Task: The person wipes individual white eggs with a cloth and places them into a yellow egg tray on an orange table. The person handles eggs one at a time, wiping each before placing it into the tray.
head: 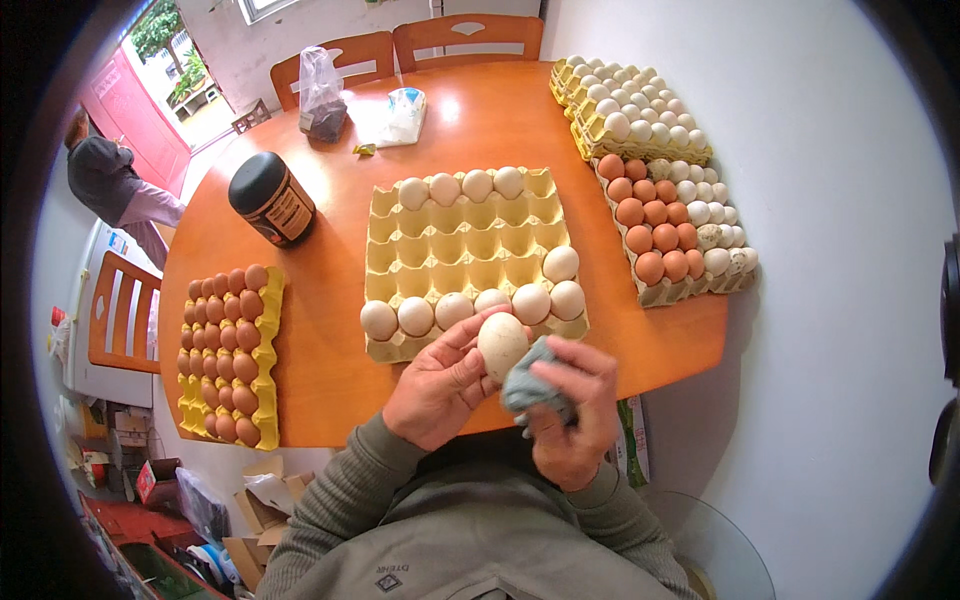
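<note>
My left hand (442, 382) grips a large whitish egg (502, 346), which has faint dark marks on its shell. A crumpled grey-green cloth (538, 386) is bunched in my right hand (577, 420), close against the egg's lower right side. Just beyond both hands lies a yellow egg tray (457, 244). Several pale eggs fill most of its far row, such as this pale egg (478, 186). More stand along a near row, among them a white egg (379, 320), with another egg (561, 263) at the right side. Its middle rows are mostly bare cups.
Brown eggs fill most of a yellow tray (271, 360) at left. A black-lidded jar (271, 199), a plastic bag (322, 97) and a white packet (405, 116) stand farther back. Stacked trays of white eggs (637, 101) and a mixed-egg tray (664, 289) line the right wall. A person (112, 176) is at far left.
</note>
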